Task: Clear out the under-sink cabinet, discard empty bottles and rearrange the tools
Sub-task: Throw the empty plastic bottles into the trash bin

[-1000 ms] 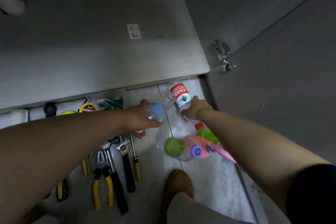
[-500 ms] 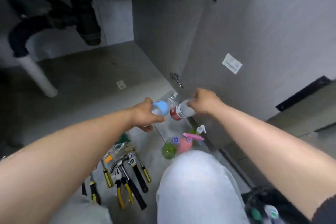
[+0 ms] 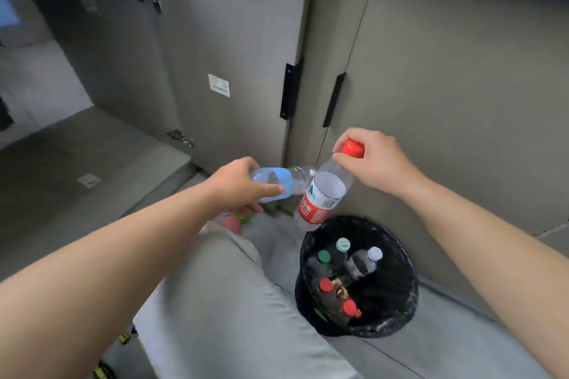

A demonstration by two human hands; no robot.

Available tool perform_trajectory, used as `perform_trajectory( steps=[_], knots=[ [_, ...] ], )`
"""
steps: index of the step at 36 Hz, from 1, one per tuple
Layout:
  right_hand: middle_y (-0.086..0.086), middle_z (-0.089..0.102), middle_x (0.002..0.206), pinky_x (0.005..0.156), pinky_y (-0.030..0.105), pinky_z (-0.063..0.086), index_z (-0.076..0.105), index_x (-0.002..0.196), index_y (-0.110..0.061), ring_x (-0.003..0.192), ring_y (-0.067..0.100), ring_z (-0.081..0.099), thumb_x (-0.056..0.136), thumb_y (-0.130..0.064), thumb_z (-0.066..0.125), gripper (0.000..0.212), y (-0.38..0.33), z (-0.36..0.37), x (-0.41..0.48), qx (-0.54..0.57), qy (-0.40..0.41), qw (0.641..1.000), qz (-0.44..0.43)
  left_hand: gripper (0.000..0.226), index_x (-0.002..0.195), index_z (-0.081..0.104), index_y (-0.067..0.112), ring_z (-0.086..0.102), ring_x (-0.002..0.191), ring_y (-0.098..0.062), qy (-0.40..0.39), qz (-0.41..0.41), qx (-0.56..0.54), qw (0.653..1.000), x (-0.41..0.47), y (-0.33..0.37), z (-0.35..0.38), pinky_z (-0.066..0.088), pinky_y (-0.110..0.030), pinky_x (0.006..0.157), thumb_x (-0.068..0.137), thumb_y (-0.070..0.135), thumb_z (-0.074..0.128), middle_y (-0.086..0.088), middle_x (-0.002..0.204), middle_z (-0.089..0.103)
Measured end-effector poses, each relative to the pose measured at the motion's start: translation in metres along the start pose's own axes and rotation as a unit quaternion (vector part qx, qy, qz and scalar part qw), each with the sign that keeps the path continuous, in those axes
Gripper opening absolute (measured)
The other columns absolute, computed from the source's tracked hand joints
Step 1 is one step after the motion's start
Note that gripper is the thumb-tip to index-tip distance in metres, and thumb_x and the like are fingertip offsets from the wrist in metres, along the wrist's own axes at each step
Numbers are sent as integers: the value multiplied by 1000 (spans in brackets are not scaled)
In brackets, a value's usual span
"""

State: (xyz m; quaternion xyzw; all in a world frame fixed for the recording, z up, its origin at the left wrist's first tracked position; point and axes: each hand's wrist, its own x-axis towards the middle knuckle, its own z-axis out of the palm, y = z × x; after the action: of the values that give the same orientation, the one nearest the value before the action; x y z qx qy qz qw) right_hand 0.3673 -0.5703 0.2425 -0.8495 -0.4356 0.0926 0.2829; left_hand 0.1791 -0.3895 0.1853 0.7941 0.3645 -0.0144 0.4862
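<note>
- Grey cabinet fronts (image 3: 446,86) fill the back, with the open cabinet door (image 3: 221,40) swung out on the left and two black handles between them.
- The person's knee, in light trousers (image 3: 228,301), comes up through the lower middle.
- Here's the black bin (image 3: 400,314), standing on the floor just right of that knee and below the closed doors. It's lined with a black bag.
- The right hand (image 3: 377,160) is above the bin's far edge, fingertips pinching the red cap of the red-labelled bottle (image 3: 323,197). The bottle hangs tilted, clear and empty-looking, its base right over the bin's near-left rim.
- The left hand (image 3: 237,184) is wrapped around the blue-labelled bottle (image 3: 281,183), holding it almost level. Its free end meets the shoulder of the red-labelled one.
- Down in the bin are several capped bottles (image 3: 358,264): two red caps, a green one and two white ones.
- A pink bottle (image 3: 229,221) peeks out on the floor under the left wrist.
</note>
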Motion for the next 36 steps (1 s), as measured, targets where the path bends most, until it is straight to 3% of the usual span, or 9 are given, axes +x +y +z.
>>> perform_trajectory(
  steps=[2, 3, 6, 15, 19, 23, 29, 32, 36],
  knots=[
    [-13, 69, 81, 61, 4, 37, 70, 85, -28, 79, -2, 59, 86, -26, 68, 3, 24, -12, -19, 3, -1, 1000, 26, 56, 107, 61, 21, 73, 56, -15, 3, 9, 1, 1000, 1, 9, 19, 56, -27, 48, 69, 54, 85, 1, 69, 74],
    [-14, 70, 80, 62, 6, 38, 70, 84, -28, 78, -1, 60, 86, -25, 69, 4, 36, -16, -27, 4, -4, 999, 39, 56, 106, 62, 21, 73, 55, -15, 1, 13, -2, 1000, 3, 12, 29, 54, -26, 47, 68, 55, 86, 3, 64, 72],
    [-12, 70, 80, 65, 13, 42, 69, 80, -29, 79, 2, 61, 85, -23, 68, 7, 70, -15, -50, 0, -26, 997, 72, 58, 105, 64, 29, 74, 61, -14, -2, 24, 2, 1000, 7, 14, 55, 62, -35, 59, 62, 61, 85, 5, 64, 74],
    [-5, 67, 91, 77, 33, 56, 66, 87, -26, 82, 17, 65, 85, -20, 67, 6, 143, 51, -90, -35, -125, 981, 143, 61, 99, 50, 39, 69, 60, 0, 76, 87, 34, 993, 9, 20, 72, 46, -25, 56, 55, 68, 82, 17, 68, 73],
    [0, 64, 107, 87, 35, 52, 69, 102, -24, 99, 21, 61, 82, -14, 61, 24, 160, 84, -97, -54, -154, 976, 146, 57, 96, 54, 40, 68, 63, 1, 99, 102, 35, 989, 7, 21, 71, 44, -23, 53, 55, 67, 84, 11, 76, 73],
    [4, 61, 111, 88, 42, 56, 67, 112, -21, 96, 26, 66, 84, -14, 61, 29, 173, 110, -98, -26, -176, 970, 167, 53, 97, 58, 43, 62, 75, 9, 112, 142, 43, 983, 6, 19, 70, 41, -9, 51, 56, 62, 86, 15, 87, 67],
    [1, 67, 103, 87, 37, 56, 63, 111, -27, 92, 24, 69, 86, -11, 57, 31, 188, 138, -99, 13, -195, 966, 170, 60, 102, 54, 41, 59, 84, 7, 129, 172, 3, 977, 7, 17, 68, 42, -9, 60, 56, 60, 87, 23, 94, 63],
    [-2, 66, 100, 86, 34, 55, 59, 112, -31, 92, 21, 66, 84, -13, 60, 34, 192, 146, -98, 19, -200, 962, 182, 47, 92, 57, 38, 57, 68, 4, 126, 194, -26, 973, 7, 17, 67, 40, -6, 57, 60, 55, 87, 28, 81, 62],
    [-2, 58, 110, 83, 27, 45, 57, 124, -28, 96, 16, 57, 84, -22, 67, 41, 192, 147, -92, -24, -197, 967, 157, 41, 101, 63, 39, 54, 61, -2, 97, 228, -33, 968, 5, 19, 67, 41, -9, 57, 68, 51, 85, 26, 81, 64]
  ],
)
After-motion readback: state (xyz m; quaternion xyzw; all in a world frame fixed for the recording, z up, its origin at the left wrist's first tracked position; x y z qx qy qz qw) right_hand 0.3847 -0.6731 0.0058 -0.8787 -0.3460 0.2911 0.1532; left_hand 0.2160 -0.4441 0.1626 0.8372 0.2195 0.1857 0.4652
